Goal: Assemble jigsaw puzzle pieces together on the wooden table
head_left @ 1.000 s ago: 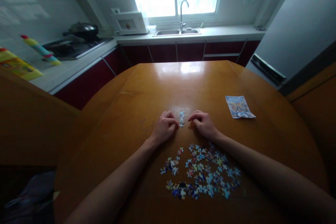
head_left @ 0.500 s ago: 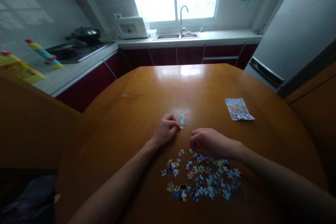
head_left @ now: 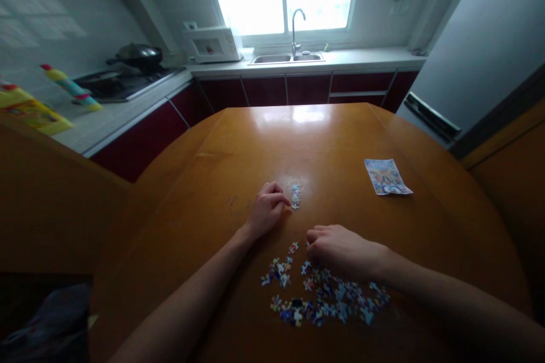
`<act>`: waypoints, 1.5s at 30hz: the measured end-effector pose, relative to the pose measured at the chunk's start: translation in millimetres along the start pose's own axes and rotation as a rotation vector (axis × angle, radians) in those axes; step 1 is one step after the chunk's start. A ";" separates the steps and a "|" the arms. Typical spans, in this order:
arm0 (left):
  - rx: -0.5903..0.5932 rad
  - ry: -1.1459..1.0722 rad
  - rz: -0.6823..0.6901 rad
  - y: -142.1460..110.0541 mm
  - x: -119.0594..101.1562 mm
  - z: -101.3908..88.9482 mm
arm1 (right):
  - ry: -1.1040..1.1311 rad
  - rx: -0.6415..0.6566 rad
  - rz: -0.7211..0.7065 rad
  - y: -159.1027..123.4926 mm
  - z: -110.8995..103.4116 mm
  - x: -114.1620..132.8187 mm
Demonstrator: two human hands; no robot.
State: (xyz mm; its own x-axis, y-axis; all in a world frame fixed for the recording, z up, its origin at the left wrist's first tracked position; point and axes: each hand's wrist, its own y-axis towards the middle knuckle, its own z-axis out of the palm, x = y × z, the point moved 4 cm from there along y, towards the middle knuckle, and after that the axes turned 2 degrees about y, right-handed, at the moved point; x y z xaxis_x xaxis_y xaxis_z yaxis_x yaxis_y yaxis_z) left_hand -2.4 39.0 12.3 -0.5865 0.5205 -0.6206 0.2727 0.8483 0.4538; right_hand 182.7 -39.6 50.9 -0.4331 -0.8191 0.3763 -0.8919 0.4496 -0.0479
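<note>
My left hand (head_left: 268, 207) rests on the wooden table, its fingers loosely bent and the index finger stretched toward a short joined strip of jigsaw puzzle pieces (head_left: 296, 197). A small gap shows between that fingertip and the strip. My right hand (head_left: 338, 247) is low over the far edge of a loose pile of puzzle pieces (head_left: 336, 300) and covers part of it. Its fingers are pinched at a single puzzle piece, of which only a sliver shows by the fingertips. A smaller cluster of puzzle pieces (head_left: 279, 271) lies left of the pile.
A creased picture sheet (head_left: 388, 176) lies on the right of the table (head_left: 238, 147). Beyond the table are a counter with a sink (head_left: 272, 59), a white microwave (head_left: 213, 44) and a stove with a black wok (head_left: 138, 57). A fridge (head_left: 477, 51) stands at right.
My right hand has come down and nearer to me, its fingertips now at a piece on the pile's far left edge. My left hand has shifted slightly left, away from the strip.
</note>
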 end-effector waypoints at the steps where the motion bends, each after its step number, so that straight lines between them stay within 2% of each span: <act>1: -0.003 0.002 0.005 0.0 0.1 0.0 | 0.004 -0.005 -0.009 -0.3 0.5 0.9; 5: -0.006 0.010 0.020 0.0 1.1 0.7 | 0.084 -0.004 -0.024 -2.1 0.4 1.4; 9: -0.021 -0.009 0.032 0.3 0.3 0.1 | 0.261 -0.001 0.033 -1.6 -7.9 -4.0; 11: -0.036 -0.038 0.074 0.2 -3.4 -1.5 | 0.368 -0.109 0.067 2.3 -14.6 -11.8; 13: -0.038 -0.075 0.145 -0.3 -9.5 -3.6 | 0.496 -0.298 0.097 7.8 -19.7 -25.1; 17: -0.005 -0.121 0.254 -1.6 -21.6 -6.4 | 0.764 -0.630 0.247 17.5 -13.2 -63.3; 21: -0.025 -0.107 0.244 -0.9 -25.0 -6.9 | 1.000 -0.782 0.428 19.9 2.2 -90.1; 25: -0.045 -0.013 0.196 -0.5 -20.6 -4.7 | 1.087 -0.794 0.458 21.4 10.4 -93.5; 31: 0.094 -0.016 0.191 -2.0 -17.4 1.5 | 1.132 -0.772 0.366 27.4 14.5 -84.2; 35: 0.106 -0.024 0.185 -1.6 -18.4 1.7 | 1.113 -0.745 0.316 28.5 13.7 -79.6; 45: 0.074 -0.027 0.188 -1.8 -16.7 1.2 | 0.732 -0.741 0.210 24.5 7.8 -82.4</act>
State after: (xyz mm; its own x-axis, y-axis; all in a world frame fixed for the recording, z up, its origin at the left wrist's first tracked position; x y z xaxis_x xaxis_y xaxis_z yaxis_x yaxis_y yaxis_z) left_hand 7.8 28.9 21.1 -0.4996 0.6717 -0.5470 0.4312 0.7405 0.5155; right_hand 195.5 36.1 11.5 -0.1660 -0.3968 0.9028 -0.3997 0.8640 0.3062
